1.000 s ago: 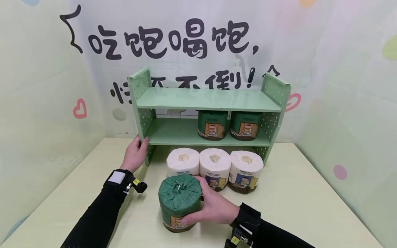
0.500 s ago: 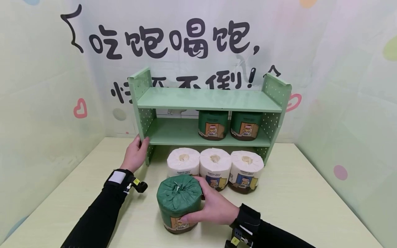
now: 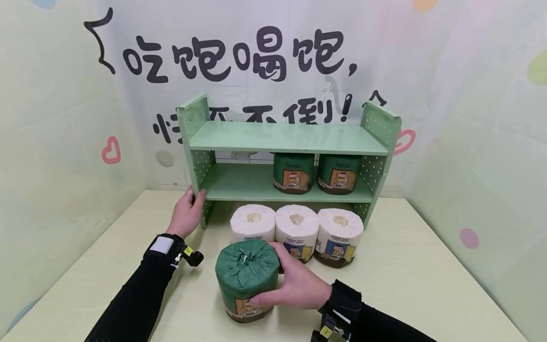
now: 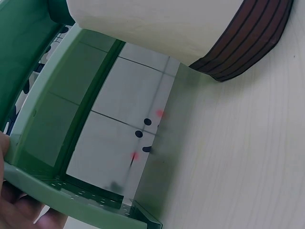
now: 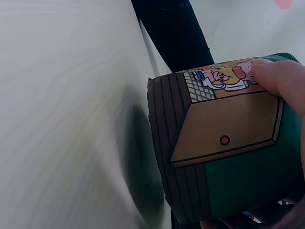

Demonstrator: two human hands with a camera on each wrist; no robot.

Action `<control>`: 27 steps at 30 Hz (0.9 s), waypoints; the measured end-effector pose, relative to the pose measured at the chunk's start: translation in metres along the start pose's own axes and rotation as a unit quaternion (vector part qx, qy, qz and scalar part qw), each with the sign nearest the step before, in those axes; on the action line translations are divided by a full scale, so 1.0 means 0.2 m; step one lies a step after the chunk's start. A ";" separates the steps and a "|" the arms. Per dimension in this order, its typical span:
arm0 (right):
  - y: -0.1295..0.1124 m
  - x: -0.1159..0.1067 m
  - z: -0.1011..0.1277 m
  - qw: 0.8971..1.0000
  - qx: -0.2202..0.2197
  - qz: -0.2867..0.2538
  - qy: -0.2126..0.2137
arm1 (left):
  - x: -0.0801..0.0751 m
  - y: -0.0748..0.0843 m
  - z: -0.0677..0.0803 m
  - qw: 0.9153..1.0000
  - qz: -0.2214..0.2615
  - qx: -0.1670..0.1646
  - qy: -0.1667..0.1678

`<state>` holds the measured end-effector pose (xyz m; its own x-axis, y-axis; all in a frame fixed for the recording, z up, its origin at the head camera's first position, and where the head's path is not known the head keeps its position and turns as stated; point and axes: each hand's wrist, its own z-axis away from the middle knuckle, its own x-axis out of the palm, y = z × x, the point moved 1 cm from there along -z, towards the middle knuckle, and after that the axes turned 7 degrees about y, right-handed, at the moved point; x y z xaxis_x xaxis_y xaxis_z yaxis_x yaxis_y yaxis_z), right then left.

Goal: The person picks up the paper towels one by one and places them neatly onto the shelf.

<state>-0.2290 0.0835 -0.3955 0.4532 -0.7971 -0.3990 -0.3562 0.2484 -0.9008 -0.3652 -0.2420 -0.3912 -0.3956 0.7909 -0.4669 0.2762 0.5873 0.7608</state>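
Note:
My right hand (image 3: 299,285) grips a green-wrapped toilet paper roll (image 3: 248,268) round its side, thumb on the printed picture. In the right wrist view the green roll (image 5: 233,138) shows its brown base just off the table, with a shadow beneath. My left hand (image 3: 185,212) holds the lower left side panel of a green shelf (image 3: 282,137); in the left wrist view its fingers curl round the panel's edge. Two green rolls (image 3: 293,173) stand at the right of the shelf's middle board. Three white toilet paper rolls (image 3: 296,223) stand in a row in front of the shelf.
The shelf stands at the back of a pale wooden table (image 3: 410,285). Its left side panel (image 3: 197,161) rises beside the middle board (image 3: 237,183). A printed wall sheet (image 3: 239,57) hangs close behind, with side walls left and right.
The green roll in my right hand has shifted very slightly left and towards me. My left hand stays on the shelf's side panel, and the other rolls have not moved.

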 end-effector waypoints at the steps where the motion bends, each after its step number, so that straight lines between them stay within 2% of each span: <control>1: 0.00 0.00 0.00 1.000 0.001 0.000 0.000 | 0.00 0.00 0.00 1.000 0.000 -0.001 0.001; 13: -0.07 -0.05 0.00 1.000 -0.024 0.004 0.012 | 0.00 0.00 0.00 1.000 -0.003 -0.004 -0.001; 27: -0.17 -0.08 -0.05 0.996 -0.066 -0.056 0.000 | -0.01 0.02 0.01 1.000 0.007 -0.012 -0.005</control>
<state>-0.2321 0.0830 -0.3568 0.4953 -0.8161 -0.2977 -0.4086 0.0836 -0.9089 -0.3617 -0.2407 -0.3892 -0.3835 0.8008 -0.4600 0.2608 0.5718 0.7779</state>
